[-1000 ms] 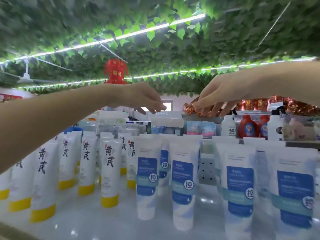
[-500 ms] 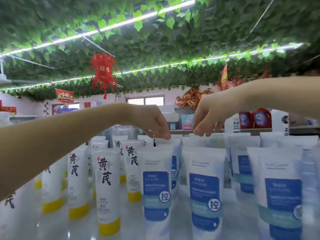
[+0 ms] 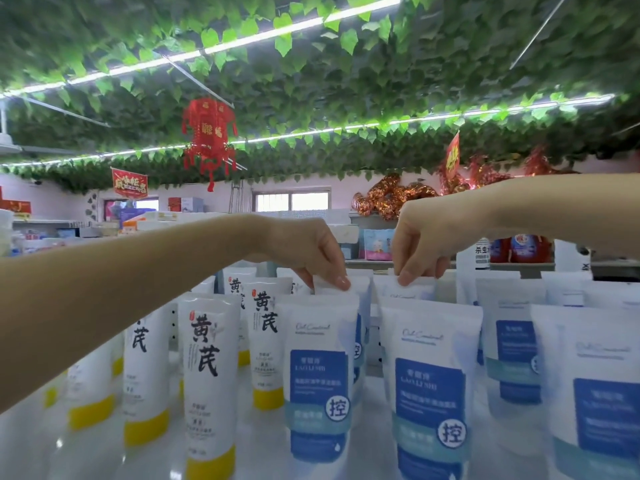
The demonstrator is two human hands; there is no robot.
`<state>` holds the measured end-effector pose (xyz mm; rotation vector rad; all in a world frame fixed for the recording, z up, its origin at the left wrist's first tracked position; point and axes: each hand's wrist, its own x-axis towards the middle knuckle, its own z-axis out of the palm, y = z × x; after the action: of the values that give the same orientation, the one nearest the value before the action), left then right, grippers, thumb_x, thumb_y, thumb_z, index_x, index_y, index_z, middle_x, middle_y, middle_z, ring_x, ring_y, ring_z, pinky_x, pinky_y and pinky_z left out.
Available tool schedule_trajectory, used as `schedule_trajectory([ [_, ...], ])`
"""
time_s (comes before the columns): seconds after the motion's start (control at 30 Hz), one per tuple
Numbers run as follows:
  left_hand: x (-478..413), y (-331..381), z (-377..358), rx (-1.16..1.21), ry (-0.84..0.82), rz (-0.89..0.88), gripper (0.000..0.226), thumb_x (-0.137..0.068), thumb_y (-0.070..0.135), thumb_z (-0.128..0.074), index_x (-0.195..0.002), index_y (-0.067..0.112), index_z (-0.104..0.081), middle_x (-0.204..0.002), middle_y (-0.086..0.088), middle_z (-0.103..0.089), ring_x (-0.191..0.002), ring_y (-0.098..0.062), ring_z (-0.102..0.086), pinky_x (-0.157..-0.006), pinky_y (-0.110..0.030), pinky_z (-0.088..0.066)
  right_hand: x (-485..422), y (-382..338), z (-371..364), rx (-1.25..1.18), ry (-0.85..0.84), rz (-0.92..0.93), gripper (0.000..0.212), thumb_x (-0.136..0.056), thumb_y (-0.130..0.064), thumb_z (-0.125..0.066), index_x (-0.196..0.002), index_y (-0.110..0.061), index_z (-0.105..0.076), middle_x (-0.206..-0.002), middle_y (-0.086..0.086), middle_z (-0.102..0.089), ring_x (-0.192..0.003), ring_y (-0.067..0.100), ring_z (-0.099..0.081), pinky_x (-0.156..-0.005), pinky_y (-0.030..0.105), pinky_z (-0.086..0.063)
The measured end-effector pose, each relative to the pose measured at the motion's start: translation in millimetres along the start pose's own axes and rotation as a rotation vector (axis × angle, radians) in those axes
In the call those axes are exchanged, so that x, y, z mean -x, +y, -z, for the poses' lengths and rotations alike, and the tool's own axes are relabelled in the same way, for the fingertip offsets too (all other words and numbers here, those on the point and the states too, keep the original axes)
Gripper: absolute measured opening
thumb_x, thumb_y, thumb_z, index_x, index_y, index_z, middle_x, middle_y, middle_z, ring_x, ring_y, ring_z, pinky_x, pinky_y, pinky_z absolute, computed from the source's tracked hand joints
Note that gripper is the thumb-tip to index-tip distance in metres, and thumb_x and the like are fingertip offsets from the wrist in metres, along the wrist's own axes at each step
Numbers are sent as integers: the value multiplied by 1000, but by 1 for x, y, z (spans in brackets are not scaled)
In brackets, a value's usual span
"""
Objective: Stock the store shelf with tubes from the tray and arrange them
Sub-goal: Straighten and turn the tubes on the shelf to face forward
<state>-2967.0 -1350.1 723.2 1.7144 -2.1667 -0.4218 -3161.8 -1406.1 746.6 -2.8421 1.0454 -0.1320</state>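
White tubes stand upright in rows on a white shelf (image 3: 104, 455). The left rows carry black characters and yellow caps (image 3: 207, 382); the right rows have blue labels (image 3: 317, 382). My left hand (image 3: 311, 254) reaches over them and pinches the top edge of a blue-label tube (image 3: 341, 289) in the second row. My right hand (image 3: 419, 247) pinches the top of the neighbouring blue-label tube (image 3: 412, 292) behind the front one (image 3: 429, 393). The tray is out of view.
More blue-label tubes (image 3: 519, 341) crowd the right side. Behind stand detergent bottles (image 3: 526, 249) and boxes on further shelves. A red lantern (image 3: 209, 133) hangs from the leaf-covered ceiling.
Both hands have dropped from above the rows onto the tube tops and closed their fingers on them. The view has moved closer to the shelf and lower.
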Motion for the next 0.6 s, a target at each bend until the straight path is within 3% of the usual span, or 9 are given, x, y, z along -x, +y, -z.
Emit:
schedule_trajectory([
  [0.23, -3, -7, 5, 3, 4, 18, 16, -85, 12, -67, -73, 21, -74, -71, 11, -72, -67, -4, -65, -61, -16, -54, 1, 3, 0, -13, 13, -17, 8, -79, -21, -76, -71, -21, -74, -79, 6, -74, -64, 11, -68, -60, 18, -53],
  [0.37, -6, -11, 6, 7, -10, 33, 9, -85, 9, -65, -82, 12, -73, -73, 11, -73, -72, -2, -69, -60, -18, -55, 4, 1, 1, -12, 8, -26, 7, -78, -21, -77, -71, -20, -74, -80, 7, -74, -67, 13, -68, -62, 20, -55],
  [0.6, -11, -9, 7, 0, -18, 81, 9, -84, 10, -67, -81, 15, -75, -74, 10, -73, -69, -2, -68, -59, -16, -54, 4, -1, 3, 4, -23, -38, 5, -78, -20, -76, -74, -19, -75, -78, 5, -75, -69, 14, -70, -64, 21, -57],
])
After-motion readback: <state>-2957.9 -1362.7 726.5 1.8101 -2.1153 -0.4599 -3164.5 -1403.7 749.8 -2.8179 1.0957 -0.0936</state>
